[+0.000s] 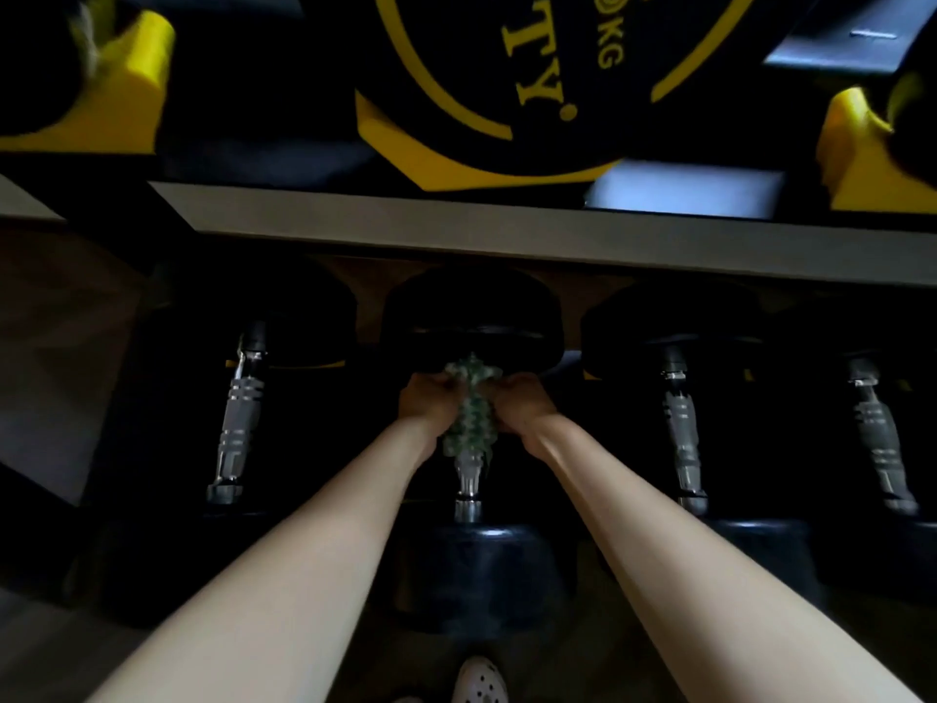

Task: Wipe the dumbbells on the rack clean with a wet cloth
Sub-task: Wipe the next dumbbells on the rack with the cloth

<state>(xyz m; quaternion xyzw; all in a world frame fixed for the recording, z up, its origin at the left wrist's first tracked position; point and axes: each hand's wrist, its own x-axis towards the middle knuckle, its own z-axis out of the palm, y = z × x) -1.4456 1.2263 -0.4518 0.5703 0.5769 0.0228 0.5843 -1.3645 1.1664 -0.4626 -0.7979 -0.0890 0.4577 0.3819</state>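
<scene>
The green cloth (pixel 469 408) was wrapped round the handle (pixel 467 476) of the middle dumbbell (pixel 487 555), clenched by the left grip (pixel 428 400) and right grip (pixel 522 403), one at each side. Beyond both grips, other dumbbells (pixel 238 413) lay well apart. An uneven tug might slip the cloth off the handle.

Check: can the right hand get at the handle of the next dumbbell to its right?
Probably yes. That handle lies bare beside the right hand, with nothing between them, though the hand now grips the cloth on the middle dumbbell.
</scene>
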